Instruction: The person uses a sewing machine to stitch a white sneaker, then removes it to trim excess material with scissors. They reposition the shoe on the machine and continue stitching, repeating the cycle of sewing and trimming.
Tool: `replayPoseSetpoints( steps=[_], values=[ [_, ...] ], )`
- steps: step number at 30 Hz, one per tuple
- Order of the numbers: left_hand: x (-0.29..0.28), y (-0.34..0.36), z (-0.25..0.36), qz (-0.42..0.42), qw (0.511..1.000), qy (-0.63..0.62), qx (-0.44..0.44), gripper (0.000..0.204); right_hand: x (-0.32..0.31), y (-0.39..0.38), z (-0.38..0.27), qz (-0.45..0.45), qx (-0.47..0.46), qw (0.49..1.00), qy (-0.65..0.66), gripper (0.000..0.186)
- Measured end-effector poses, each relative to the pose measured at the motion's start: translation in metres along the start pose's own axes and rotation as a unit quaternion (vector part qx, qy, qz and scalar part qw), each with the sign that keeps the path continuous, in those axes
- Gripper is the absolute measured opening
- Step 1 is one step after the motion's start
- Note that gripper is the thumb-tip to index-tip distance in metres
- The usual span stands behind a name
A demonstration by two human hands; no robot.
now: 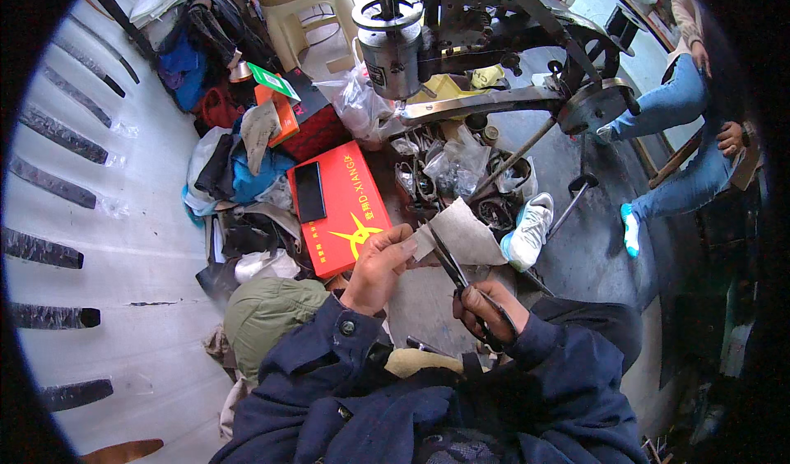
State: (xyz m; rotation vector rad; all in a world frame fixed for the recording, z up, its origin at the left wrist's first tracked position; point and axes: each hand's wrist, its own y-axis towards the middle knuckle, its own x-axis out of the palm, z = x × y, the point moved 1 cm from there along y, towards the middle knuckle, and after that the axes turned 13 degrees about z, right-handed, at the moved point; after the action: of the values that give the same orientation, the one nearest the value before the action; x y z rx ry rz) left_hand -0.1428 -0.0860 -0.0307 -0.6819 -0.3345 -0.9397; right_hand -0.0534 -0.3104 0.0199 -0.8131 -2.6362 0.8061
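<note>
Held up in front of me is a piece of grey-beige sheet material (469, 235). My left hand (378, 268) pinches its left corner between thumb and fingers. A pair of dark scissors (449, 258) is in my right hand (492, 309), fingers wrapped round the handles. The blades point up and left and lie against the sheet close to my left fingertips. Whether the blades are parted is hard to make out. Below the sheet, a greyish flat surface (428, 303) lies across my lap.
A red box (354, 188) with a black phone (310, 192) on it lies to the left. A hand-cranked sewing machine (485, 102) stands ahead. A white sneaker (531, 229) is right of the sheet. Someone in jeans (679, 102) sits at right. A beige stool (304, 7) stands behind.
</note>
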Motion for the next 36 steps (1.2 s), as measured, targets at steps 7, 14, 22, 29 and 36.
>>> replayPoseSetpoints(
  steps=[7,14,22,29,36],
  values=[
    [0.007,-0.003,0.003,0.0,0.999,0.035,0.007,0.031,0.0,-0.002,-0.001,0.025,-0.034,0.999,-0.033,0.055],
    [0.021,-0.01,0.016,0.006,0.997,0.083,-0.001,0.016,0.002,0.0,0.001,0.04,-0.043,0.997,-0.04,0.055],
    [0.004,-0.005,0.011,-0.026,0.994,0.107,-0.01,0.034,0.003,-0.003,-0.004,0.048,-0.054,0.996,-0.054,0.056],
    [0.016,-0.01,0.014,0.002,0.995,0.095,0.007,0.013,-0.001,0.001,0.006,0.073,-0.039,0.992,-0.099,0.06],
    [0.015,-0.016,0.024,-0.025,0.981,0.18,0.072,0.019,-0.002,0.001,0.008,0.072,-0.021,0.997,0.01,0.047]
  ],
)
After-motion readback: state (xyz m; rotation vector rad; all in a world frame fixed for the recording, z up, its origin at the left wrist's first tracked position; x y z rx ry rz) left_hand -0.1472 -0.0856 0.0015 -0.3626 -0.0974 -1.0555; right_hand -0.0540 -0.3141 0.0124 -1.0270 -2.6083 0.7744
